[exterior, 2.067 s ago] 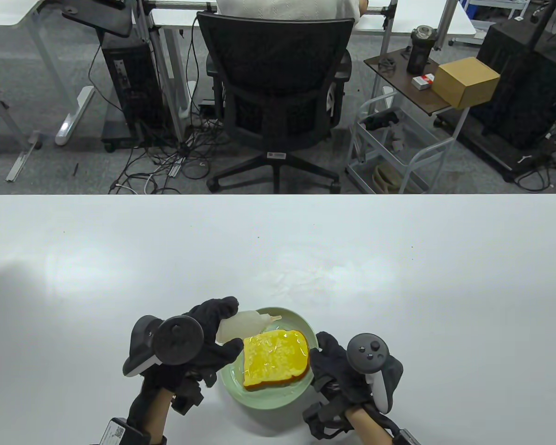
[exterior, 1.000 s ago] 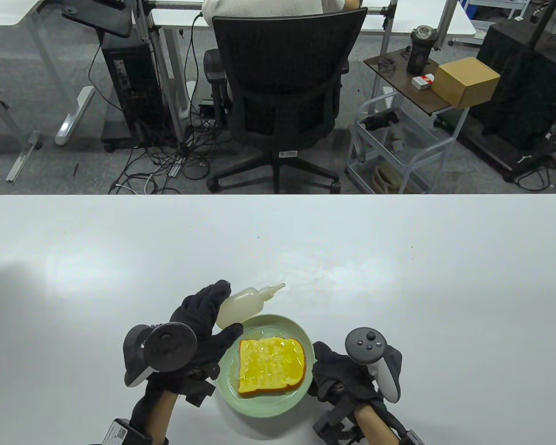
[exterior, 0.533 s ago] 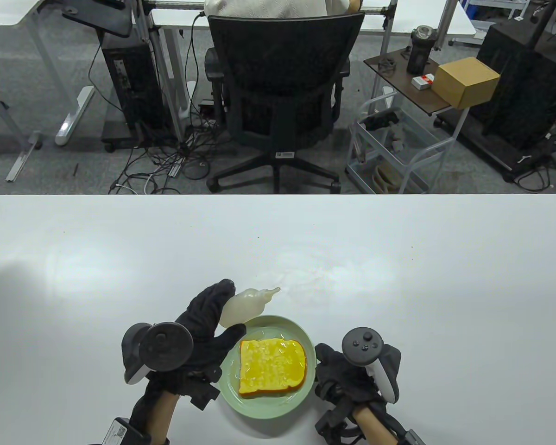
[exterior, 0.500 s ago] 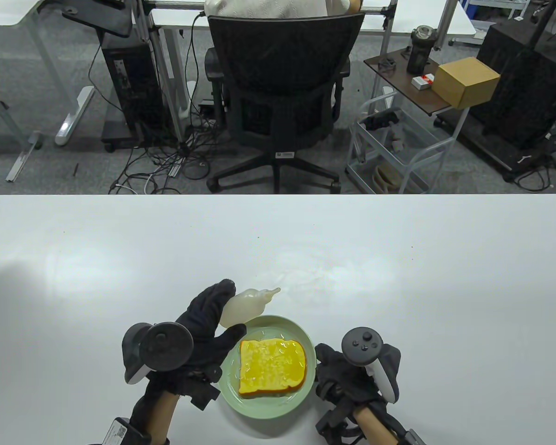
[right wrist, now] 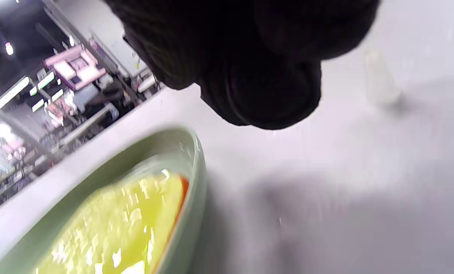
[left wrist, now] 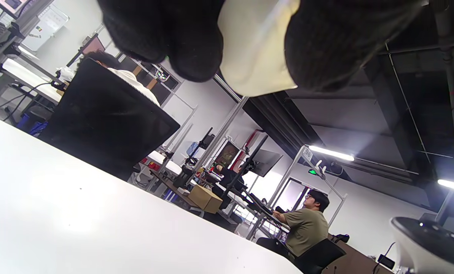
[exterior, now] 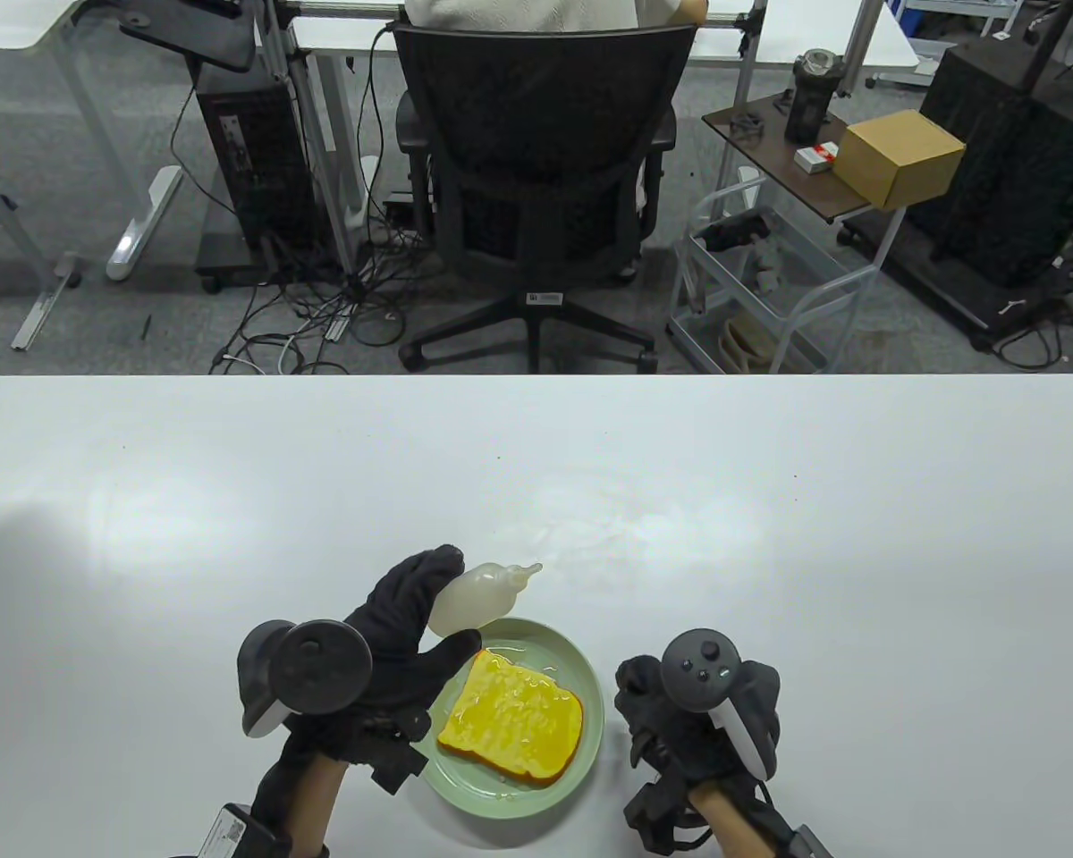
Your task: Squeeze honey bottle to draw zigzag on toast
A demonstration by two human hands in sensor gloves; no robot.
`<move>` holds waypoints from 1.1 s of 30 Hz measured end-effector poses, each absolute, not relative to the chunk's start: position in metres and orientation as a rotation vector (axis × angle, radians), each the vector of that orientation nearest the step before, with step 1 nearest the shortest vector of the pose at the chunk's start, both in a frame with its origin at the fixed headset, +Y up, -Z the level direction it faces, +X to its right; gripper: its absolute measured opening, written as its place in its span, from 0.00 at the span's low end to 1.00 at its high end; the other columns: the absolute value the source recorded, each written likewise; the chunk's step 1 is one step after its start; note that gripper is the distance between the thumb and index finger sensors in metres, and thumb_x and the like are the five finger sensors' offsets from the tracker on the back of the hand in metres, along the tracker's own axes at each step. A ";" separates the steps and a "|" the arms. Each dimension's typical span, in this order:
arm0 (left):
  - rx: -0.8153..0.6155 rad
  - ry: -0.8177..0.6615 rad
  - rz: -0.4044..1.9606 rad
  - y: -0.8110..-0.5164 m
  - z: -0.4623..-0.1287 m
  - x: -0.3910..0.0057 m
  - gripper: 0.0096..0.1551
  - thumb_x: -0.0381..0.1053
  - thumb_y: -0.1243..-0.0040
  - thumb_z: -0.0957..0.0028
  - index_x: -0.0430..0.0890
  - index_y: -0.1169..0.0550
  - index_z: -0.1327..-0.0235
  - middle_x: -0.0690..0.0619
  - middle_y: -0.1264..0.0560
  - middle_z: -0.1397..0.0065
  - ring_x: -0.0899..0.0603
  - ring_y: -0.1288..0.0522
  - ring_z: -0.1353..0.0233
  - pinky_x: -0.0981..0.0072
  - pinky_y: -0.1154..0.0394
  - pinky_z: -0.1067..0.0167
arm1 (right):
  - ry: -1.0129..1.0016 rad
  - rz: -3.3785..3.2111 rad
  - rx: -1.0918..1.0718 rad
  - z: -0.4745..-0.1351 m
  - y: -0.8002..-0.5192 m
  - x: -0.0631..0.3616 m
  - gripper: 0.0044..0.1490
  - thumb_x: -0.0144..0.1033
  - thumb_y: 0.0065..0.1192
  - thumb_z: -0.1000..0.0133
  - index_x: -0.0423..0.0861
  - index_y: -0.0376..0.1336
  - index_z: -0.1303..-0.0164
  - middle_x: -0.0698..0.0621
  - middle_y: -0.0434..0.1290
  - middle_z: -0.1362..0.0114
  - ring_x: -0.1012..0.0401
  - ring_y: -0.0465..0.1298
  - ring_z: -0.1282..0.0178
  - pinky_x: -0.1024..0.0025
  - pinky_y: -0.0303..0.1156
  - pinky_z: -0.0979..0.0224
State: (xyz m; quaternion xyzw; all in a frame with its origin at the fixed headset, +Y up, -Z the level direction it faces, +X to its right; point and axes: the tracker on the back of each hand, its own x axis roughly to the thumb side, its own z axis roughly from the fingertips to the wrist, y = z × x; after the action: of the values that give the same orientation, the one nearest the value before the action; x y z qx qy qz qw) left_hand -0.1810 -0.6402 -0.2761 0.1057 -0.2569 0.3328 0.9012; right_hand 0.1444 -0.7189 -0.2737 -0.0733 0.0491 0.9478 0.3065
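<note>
The toast (exterior: 511, 718) just below the left hand (exterior: 402, 639) grip already glistens with honey, so the zigzag looks mostly done; that grip holds the honey bottle (exterior: 478, 597) lifted, nozzle aimed off the plate (exterior: 590, 693), while the right hand (exterior: 680, 724) grip, beside the plate, cannot be read.

A white table (exterior: 232, 465) fills the near half. Beyond it, at twelve o'clock, a black mesh office chair (exterior: 536, 170) stands on grey carpet (cables trail at ten o'clock). At two o'clock, a cardboard box (exterior: 899, 156) sits on a side table.

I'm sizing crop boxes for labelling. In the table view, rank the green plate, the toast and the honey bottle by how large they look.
Largest to smallest:
1. green plate
2. toast
3. honey bottle, partly hidden by the left hand, so its full size is unsure
</note>
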 end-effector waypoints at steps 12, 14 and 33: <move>0.222 -0.530 0.688 -0.641 -0.276 -0.180 0.49 0.60 0.30 0.54 0.44 0.36 0.21 0.44 0.31 0.26 0.43 0.22 0.33 0.43 0.25 0.30 | 0.128 2.616 -0.320 -0.280 -0.712 0.201 0.33 0.37 0.72 0.50 0.50 0.70 0.32 0.42 0.79 0.34 0.46 0.81 0.45 0.63 0.80 0.53; 0.219 -0.531 0.687 -0.641 -0.276 -0.180 0.49 0.60 0.30 0.54 0.44 0.36 0.21 0.44 0.31 0.26 0.43 0.22 0.33 0.43 0.25 0.30 | 0.228 2.652 -0.301 -0.280 -0.721 0.199 0.35 0.38 0.73 0.51 0.51 0.69 0.30 0.42 0.77 0.30 0.44 0.79 0.40 0.60 0.79 0.48; 0.183 -0.526 0.644 -0.645 -0.278 -0.176 0.50 0.61 0.30 0.53 0.44 0.36 0.21 0.44 0.31 0.26 0.43 0.22 0.33 0.43 0.25 0.30 | 0.166 2.960 -0.178 -0.282 -0.743 0.163 0.26 0.34 0.76 0.54 0.47 0.77 0.45 0.44 0.85 0.44 0.51 0.84 0.53 0.67 0.82 0.57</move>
State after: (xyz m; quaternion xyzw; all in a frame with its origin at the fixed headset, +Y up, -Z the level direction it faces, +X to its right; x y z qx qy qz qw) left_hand -0.1758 -0.6448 -0.2780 0.0885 -0.2551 0.3122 0.9108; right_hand 0.1628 -0.7434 -0.2822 -0.0598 0.0556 0.9930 0.0857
